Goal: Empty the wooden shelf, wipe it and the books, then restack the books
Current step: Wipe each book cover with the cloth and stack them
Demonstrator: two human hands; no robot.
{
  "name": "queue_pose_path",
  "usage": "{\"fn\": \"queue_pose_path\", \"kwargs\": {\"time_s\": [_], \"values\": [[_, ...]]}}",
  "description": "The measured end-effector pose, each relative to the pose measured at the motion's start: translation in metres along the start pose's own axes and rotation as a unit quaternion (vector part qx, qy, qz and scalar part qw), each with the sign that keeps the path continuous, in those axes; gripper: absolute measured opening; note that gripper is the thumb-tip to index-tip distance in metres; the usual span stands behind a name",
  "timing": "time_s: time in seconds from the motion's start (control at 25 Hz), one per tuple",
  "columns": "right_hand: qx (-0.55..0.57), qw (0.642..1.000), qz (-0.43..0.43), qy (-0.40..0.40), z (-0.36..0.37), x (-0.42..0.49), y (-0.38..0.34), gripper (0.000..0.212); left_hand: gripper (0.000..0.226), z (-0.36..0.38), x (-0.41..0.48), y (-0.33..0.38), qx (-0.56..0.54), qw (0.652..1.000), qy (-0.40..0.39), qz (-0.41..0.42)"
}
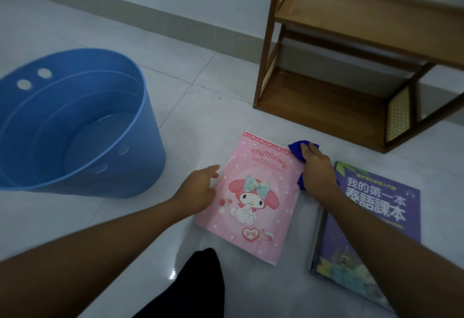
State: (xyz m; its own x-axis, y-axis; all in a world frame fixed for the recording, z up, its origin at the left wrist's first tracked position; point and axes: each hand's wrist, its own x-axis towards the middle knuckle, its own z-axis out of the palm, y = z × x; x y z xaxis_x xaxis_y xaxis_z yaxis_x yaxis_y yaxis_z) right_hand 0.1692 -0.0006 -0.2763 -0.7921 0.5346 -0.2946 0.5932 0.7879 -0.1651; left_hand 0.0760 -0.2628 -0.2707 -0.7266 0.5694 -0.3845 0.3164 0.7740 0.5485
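Head view: wooden shelf (326, 101) stands against the wall at upper right, and both tiers in view are bare, so emptying looks done. Whether it has been wiped, cannot tell.

Pink book (258, 192) lies flat on the floor (200, 91) in front of the shelf, cover up. Right hand (317, 169) is clamped over a bunched blue cloth (296, 149) and presses it on the book's top right corner. Left hand (199, 188) has its fingers loose and apart and rests on the book's left edge, steadying it.

Purple book (376, 204) lies just right of the pink one, partly under the right forearm, with at least one more book beneath it. Cannot tell if those are wiped.

Blue bucket (150, 127) with some water stands on the floor to the left, well apart from the books. A dark trouser leg (198, 285) is at the bottom edge.

Judgement: task is mid-way, in the book-wiping step. Left to do are finishing this cover, any unwiped books, and restacking them all on the shelf, since none are back on it yet.
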Motion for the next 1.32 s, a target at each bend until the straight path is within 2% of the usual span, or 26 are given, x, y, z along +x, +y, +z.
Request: {"fn": "queue_pose_path", "kwargs": {"time_s": [0.08,0.16,0.24,0.4,0.48,0.56,0.68,0.76,0.84,0.92,1.04,1.08,1.16,1.24,1.32], "values": [[0.034,0.999,0.016,0.017,-0.007,-0.014,0.003,0.079,0.061,0.007,0.006,0.013,-0.019,0.997,0.049,-0.064],[0.070,0.997,-0.003,0.032,-0.009,-0.027,0.004,0.068,0.076,0.016,0.008,0.027,0.038,0.994,0.018,-0.099],[0.120,0.992,-0.004,0.033,-0.010,-0.038,0.006,0.057,0.082,0.029,0.005,0.035,0.106,0.989,-0.002,-0.106],[0.175,0.984,0.003,0.035,-0.016,-0.046,0.010,0.050,0.083,0.037,0.006,0.043,0.180,0.977,0.038,-0.111],[0.212,0.976,-0.017,0.035,-0.016,-0.048,0.012,0.049,0.086,0.036,0.007,0.046,0.167,0.977,0.053,-0.119],[0.287,0.957,0.018,0.044,-0.019,-0.049,0.013,0.046,0.085,0.034,0.008,0.045,0.117,0.985,0.046,-0.116],[0.379,0.921,0.082,0.029,-0.026,-0.054,0.011,0.046,0.064,0.021,0.002,0.044,0.019,0.999,-0.006,-0.047],[0.471,0.875,0.113,-0.003,-0.034,-0.062,0.007,0.046,0.048,0.002,-0.004,0.051,-0.032,0.999,-0.015,-0.006],[0.586,0.792,0.166,-0.044,-0.044,-0.071,0.001,0.043,0.039,-0.023,-0.009,0.064,-0.068,0.997,-0.015,0.030],[0.672,0.710,0.200,-0.064,-0.059,-0.078,-0.008,0.034,0.034,-0.049,-0.013,0.082,-0.038,0.995,-0.011,0.091],[0.795,0.567,0.203,-0.069,-0.098,-0.090,-0.020,0.018,0.023,-0.084,-0.025,0.118,0.008,0.986,0.017,0.168],[0.821,0.534,0.188,-0.068,-0.115,-0.096,-0.022,0.017,0.019,-0.094,-0.032,0.132,0.017,0.980,0.036,0.195],[0.851,0.498,0.160,-0.053,-0.150,-0.104,-0.027,0.017,0.012,-0.111,-0.048,0.161,0.045,0.967,0.069,0.242],[0.859,0.494,0.130,-0.036,-0.191,-0.112,-0.026,0.031,0.008,-0.126,-0.066,0.191,0.092,0.951,0.105,0.275],[0.851,0.516,0.095,-0.026,-0.239,-0.125,-0.026,0.051,0.012,-0.139,-0.085,0.220,0.158,0.917,0.156,0.332]]}}
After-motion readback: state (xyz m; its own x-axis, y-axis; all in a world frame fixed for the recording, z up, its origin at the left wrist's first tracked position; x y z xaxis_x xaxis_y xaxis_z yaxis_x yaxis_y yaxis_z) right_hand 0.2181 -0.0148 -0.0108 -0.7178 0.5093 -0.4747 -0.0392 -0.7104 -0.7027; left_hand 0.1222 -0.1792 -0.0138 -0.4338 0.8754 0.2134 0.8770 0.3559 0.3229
